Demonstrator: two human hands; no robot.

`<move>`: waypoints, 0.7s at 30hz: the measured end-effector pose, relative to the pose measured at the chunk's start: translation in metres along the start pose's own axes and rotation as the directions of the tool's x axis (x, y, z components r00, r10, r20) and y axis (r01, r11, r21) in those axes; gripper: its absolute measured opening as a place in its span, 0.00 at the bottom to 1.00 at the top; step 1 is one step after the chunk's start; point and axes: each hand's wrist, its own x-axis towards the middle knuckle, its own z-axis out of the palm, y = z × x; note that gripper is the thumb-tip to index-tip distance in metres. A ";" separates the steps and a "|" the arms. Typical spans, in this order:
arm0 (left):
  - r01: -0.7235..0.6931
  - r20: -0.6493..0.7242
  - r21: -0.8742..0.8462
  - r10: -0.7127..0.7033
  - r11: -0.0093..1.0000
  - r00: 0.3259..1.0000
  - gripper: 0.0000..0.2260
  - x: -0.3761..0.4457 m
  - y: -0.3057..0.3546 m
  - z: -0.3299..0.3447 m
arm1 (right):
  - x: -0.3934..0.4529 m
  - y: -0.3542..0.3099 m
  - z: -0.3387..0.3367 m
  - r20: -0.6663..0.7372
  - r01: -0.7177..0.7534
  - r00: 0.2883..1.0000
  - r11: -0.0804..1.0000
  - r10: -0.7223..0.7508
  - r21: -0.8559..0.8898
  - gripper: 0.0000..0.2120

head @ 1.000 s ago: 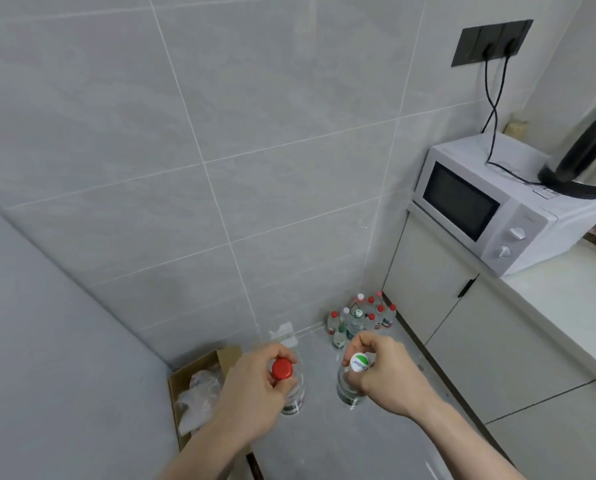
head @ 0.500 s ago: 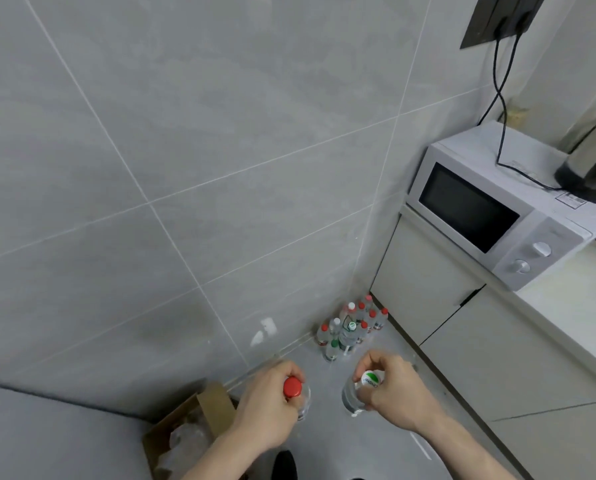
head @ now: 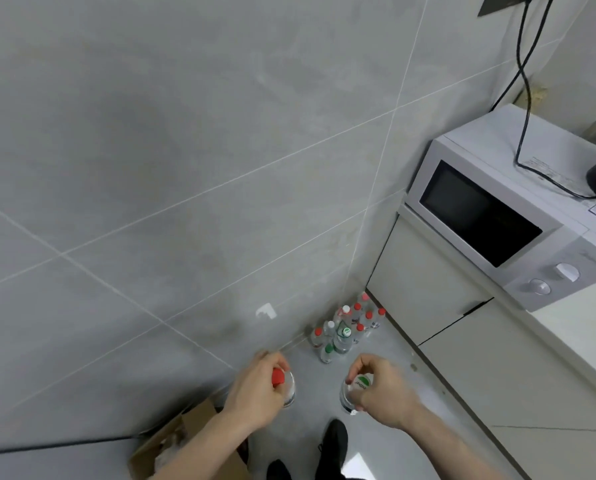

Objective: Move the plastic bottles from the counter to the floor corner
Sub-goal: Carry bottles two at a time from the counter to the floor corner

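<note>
Clear plastic fills both your hands: your left hand [head: 255,389] is closed around the neck of the red-capped bottle [head: 284,386], and your right hand [head: 381,386] is closed around the neck of the green-and-white-capped bottle [head: 353,393]. You hold both upright above the grey floor [head: 438,386], apart from each other, left at 7 o'clock and right at 5 o'clock of the view's lower centre. Just beyond them, toward 12 o'clock, the cluster of bottles [head: 346,329] stands in the floor corner, packed close together, most with red caps, a few with white or green ones, between the tiled wall [head: 185,150] and the cabinet doors [head: 424,296]. At 2 o'clock the white microwave [head: 504,216] sits on the surface [head: 580,334] above those doors, with a black cable [head: 523,74] running down onto its top. At 7 o'clock an open cardboard box [head: 185,441] sits on the floor beside your left forearm. At 6 o'clock your dark shoe [head: 334,445] points toward the corner.
</note>
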 end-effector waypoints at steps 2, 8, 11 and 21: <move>0.008 -0.012 0.005 -0.008 1.000 1.000 0.10 0.017 0.004 0.003 | 0.015 0.003 -0.004 -0.001 -0.020 1.000 1.000 0.020 0.016 0.13; 0.047 0.033 0.055 -0.049 0.997 0.998 0.07 0.059 0.016 0.017 | 0.050 0.016 -0.009 -0.003 -0.077 0.997 0.995 0.077 0.063 0.10; 0.043 0.061 0.089 -0.048 0.995 0.997 0.08 0.082 0.014 0.022 | 0.066 0.016 -0.011 0.005 -0.102 0.995 0.993 0.102 0.064 0.11; -0.015 0.168 0.150 -0.010 0.989 0.986 0.06 0.134 -0.011 0.033 | 0.092 0.019 -0.005 -0.036 -0.190 0.980 0.978 0.194 0.086 0.10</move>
